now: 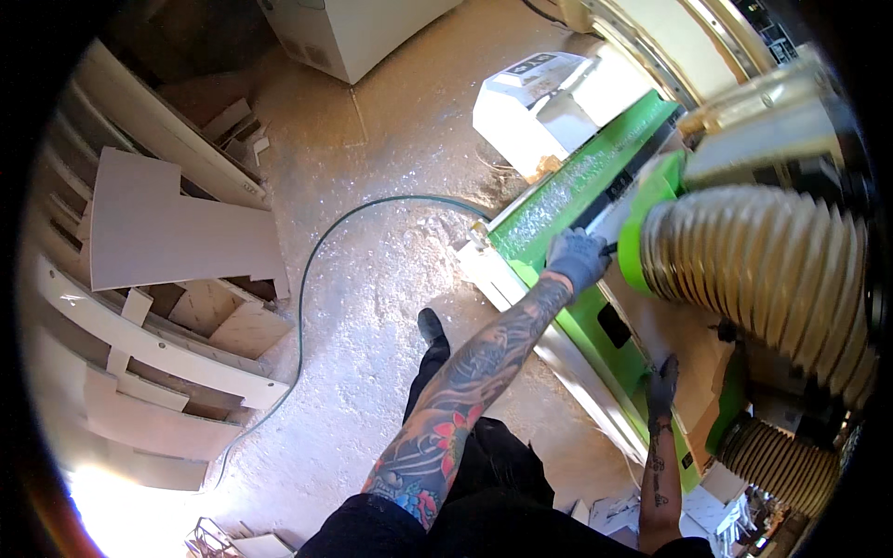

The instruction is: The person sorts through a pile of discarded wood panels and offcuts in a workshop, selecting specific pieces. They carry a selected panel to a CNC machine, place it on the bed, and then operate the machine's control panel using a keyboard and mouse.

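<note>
My left hand (579, 258), in a grey glove, reaches over a green machine (605, 325) dusted with pale shavings. Its fingers are curled around a dark handle (609, 249), whose end sticks out beside the glove. Just right of it, a wide ribbed hose (744, 246) joins the machine at a green collar (635, 237). Nearer to me, my right hand (662, 386), in a dark glove, lies against the machine's inner edge by a brown surface. How its fingers are bent is too dark to make out.
A thinner ribbed hose (777, 462) lies lower right. Beyond the machine sits a white box-shaped housing (535, 112). Along the dusty floor a green air hose (301, 316) curves. Board offcuts (177, 228) fill a rack at left, and a pale cabinet (358, 37) stands far off.
</note>
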The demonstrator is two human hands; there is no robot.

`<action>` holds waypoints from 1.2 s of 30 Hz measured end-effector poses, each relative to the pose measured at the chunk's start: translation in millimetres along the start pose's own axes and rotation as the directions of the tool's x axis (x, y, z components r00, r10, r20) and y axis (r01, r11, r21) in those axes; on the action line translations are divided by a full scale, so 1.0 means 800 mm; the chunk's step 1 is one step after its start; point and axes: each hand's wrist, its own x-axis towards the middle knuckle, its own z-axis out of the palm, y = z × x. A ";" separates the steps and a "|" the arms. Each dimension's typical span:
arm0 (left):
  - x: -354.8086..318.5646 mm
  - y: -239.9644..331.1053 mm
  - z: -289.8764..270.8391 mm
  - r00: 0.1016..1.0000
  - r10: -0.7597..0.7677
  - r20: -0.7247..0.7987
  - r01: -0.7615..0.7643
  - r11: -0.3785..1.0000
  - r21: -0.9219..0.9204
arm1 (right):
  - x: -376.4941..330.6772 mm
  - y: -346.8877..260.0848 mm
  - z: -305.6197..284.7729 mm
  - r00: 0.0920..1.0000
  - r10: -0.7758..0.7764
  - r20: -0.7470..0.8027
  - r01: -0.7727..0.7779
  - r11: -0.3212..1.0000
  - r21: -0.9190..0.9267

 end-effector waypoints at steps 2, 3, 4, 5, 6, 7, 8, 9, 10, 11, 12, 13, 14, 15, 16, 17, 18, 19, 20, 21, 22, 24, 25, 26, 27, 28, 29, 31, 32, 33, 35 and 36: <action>0.003 -0.009 -0.016 0.997 0.079 0.008 -0.079 0.997 -0.008 | 0.017 -0.033 0.005 0.989 0.147 0.030 -0.146 0.989 -0.033; 0.001 -0.014 -0.025 0.999 0.052 -0.002 -0.052 0.999 -0.005 | 0.032 -0.029 0.010 0.996 0.084 0.017 -0.083 0.995 -0.053; 0.002 -0.014 -0.028 0.999 0.041 0.007 -0.041 0.999 -0.001 | 0.038 -0.011 0.016 0.999 0.044 0.005 -0.044 0.997 -0.070; 0.010 -0.010 -0.020 0.997 0.055 0.049 -0.055 0.998 0.004 | 0.030 0.003 0.021 0.999 0.045 -0.004 -0.045 0.995 -0.084; 0.014 -0.011 -0.015 0.999 0.031 0.042 -0.030 1.000 -0.002 | 0.034 -0.010 0.014 0.994 0.100 0.054 -0.094 0.991 -0.095; 0.018 -0.017 -0.014 0.999 0.022 0.027 -0.022 1.000 -0.012 | 0.038 -0.044 -0.002 0.983 0.145 0.116 -0.133 0.985 -0.106; 0.019 -0.021 -0.015 0.999 0.025 0.021 -0.024 0.999 -0.023 | 0.039 -0.059 -0.008 0.978 0.137 0.156 -0.128 0.990 -0.064; 0.020 -0.024 -0.016 0.999 0.030 0.016 -0.029 0.999 -0.032 | 0.040 -0.073 -0.014 0.972 0.131 0.194 -0.129 0.991 -0.021; 0.022 -0.027 -0.017 0.999 0.033 0.020 -0.032 0.998 -0.053 | 0.044 -0.073 -0.015 0.977 0.058 0.207 -0.076 0.994 0.082; 0.022 -0.030 -0.018 0.999 0.030 0.016 -0.029 0.998 -0.058 | 0.046 -0.073 -0.016 0.977 -0.014 0.211 -0.026 0.982 0.186; 0.023 -0.026 -0.016 0.999 0.042 0.015 -0.041 0.997 -0.067 | 0.034 -0.057 0.001 0.990 -0.126 -0.056 0.134 0.980 0.148; 0.024 -0.026 -0.014 0.999 0.042 0.008 -0.041 0.997 -0.069 | 0.036 -0.080 -0.009 0.997 -0.076 0.027 0.073 0.991 0.116; 0.024 -0.028 -0.013 0.999 0.033 -0.002 -0.033 0.997 -0.076 | 0.041 -0.101 -0.021 0.994 -0.022 0.108 0.013 0.997 0.081; 0.023 -0.028 -0.011 0.999 0.032 -0.008 -0.032 0.996 -0.085 | 0.038 -0.117 -0.034 0.982 0.041 0.184 -0.049 0.998 0.041; 0.021 -0.023 -0.008 0.999 0.044 -0.015 -0.045 0.995 -0.093 | 0.037 -0.093 -0.026 0.987 0.015 0.162 -0.007 0.999 -0.051; 0.024 -0.018 -0.001 0.998 0.054 -0.019 -0.055 0.993 -0.109 | 0.038 -0.046 -0.010 0.990 -0.005 0.141 0.026 0.989 -0.144; 0.029 -0.026 0.007 0.998 0.041 -0.037 -0.045 0.992 -0.118 | 0.034 -0.038 -0.007 0.989 -0.041 0.141 0.064 0.985 -0.163; 0.032 -0.027 0.010 0.998 0.035 -0.050 -0.041 0.991 -0.128 | 0.027 -0.030 -0.007 0.988 -0.070 0.141 0.095 0.978 -0.184; 0.034 -0.040 -0.005 0.993 0.095 -0.075 -0.113 0.947 -0.302 | 0.029 -0.045 -0.013 0.985 -0.085 0.148 0.104 0.986 -0.128; 0.040 -0.059 -0.018 0.999 0.040 0.013 -0.028 0.861 -0.508 | 0.029 -0.056 -0.022 0.985 -0.096 0.141 0.109 0.990 -0.090; 0.037 -0.078 -0.028 0.992 0.004 0.123 0.081 0.731 -0.677 | 0.028 -0.067 -0.031 0.986 -0.105 0.133 0.113 0.992 -0.053; 0.002 -0.077 -0.082 0.996 -0.089 -0.015 0.070 0.871 -0.487 | 0.017 -0.057 -0.034 0.990 -0.012 0.144 0.016 1.000 -0.027; -0.012 -0.114 -0.081 0.982 -0.130 -0.137 0.060 0.901 -0.431 | 0.029 -0.066 -0.043 0.988 0.021 0.153 -0.017 0.999 -0.031; -0.035 -0.142 -0.090 0.973 -0.150 -0.174 0.047 0.873 -0.485 | 0.032 -0.067 -0.044 0.969 0.137 0.206 -0.125 0.990 -0.071; -0.067 -0.160 -0.102 0.957 -0.126 -0.263 -0.043 0.831 -0.555 | 0.038 -0.031 -0.025 0.990 0.093 0.109 -0.084 0.993 -0.080; -0.094 -0.201 -0.103 0.954 -0.216 -0.208 0.043 0.785 -0.618 | 0.043 0.002 -0.004 0.999 0.039 0.013 -0.037 0.994 -0.100; -0.142 -0.222 -0.119 0.931 -0.239 -0.276 0.063 0.850 -0.523 | 0.039 -0.004 -0.003 0.999 0.042 0.011 -0.041 0.993 -0.109; -0.246 -0.238 -0.152 0.912 -0.337 -0.234 0.173 0.833 -0.525 | 0.027 -0.009 0.007 0.981 0.025 -0.190 -0.025 1.000 0.003; -0.297 -0.230 -0.164 0.881 -0.379 -0.283 0.220 0.858 -0.464 | 0.013 0.000 0.035 0.924 0.043 -0.381 0.001 0.993 0.115; -0.352 -0.257 -0.156 0.863 -0.396 -0.313 0.208 0.845 -0.493 | 0.010 0.000 0.050 0.822 0.065 -0.566 0.070 0.975 0.213; -0.477 -0.318 -0.139 0.807 -0.463 -0.367 0.297 0.855 -0.425 | -0.028 -0.081 0.046 0.831 0.068 -0.553 0.102 0.957 0.272; -0.547 -0.376 -0.118 0.806 -0.505 -0.308 0.393 0.846 -0.360 | -0.062 -0.133 0.033 0.862 0.150 -0.485 0.100 0.887 0.451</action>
